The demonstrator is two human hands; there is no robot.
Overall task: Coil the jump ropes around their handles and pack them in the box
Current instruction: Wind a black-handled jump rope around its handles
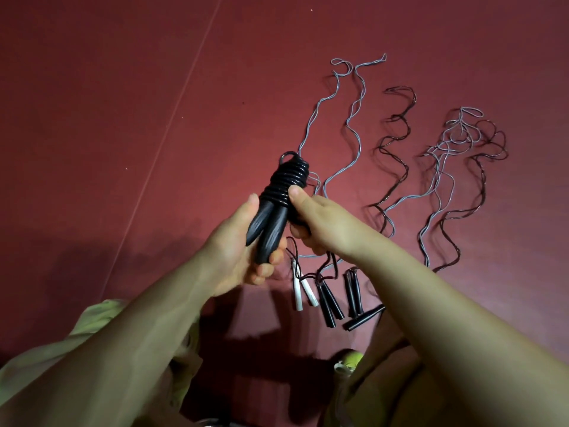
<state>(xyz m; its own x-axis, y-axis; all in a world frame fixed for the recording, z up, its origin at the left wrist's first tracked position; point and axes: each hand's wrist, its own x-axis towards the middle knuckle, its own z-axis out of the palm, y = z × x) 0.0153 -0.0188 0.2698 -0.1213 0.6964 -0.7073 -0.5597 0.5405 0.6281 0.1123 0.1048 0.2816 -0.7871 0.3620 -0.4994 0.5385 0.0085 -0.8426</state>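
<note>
A black jump rope (278, 197) is coiled tightly around its two black handles and held up above the floor. My left hand (238, 251) grips the lower ends of the handles. My right hand (314, 218) grips the coil from the right, thumb pressed on the windings. On the dark red floor beyond lie several uncoiled ropes: a grey one (348, 124) with white handles (303, 291), a dark one (397, 143) with black handles (329, 303), and a tangled grey and dark pair (462, 140). More black handles (357, 300) lie beside them. No box is in view.
The dark red floor (123, 103) has a thin pale seam line (172, 124) running diagonally at the left. My knees in light green fabric (101, 318) fill the bottom edge. A small green and white object (348, 362) sits near my right forearm.
</note>
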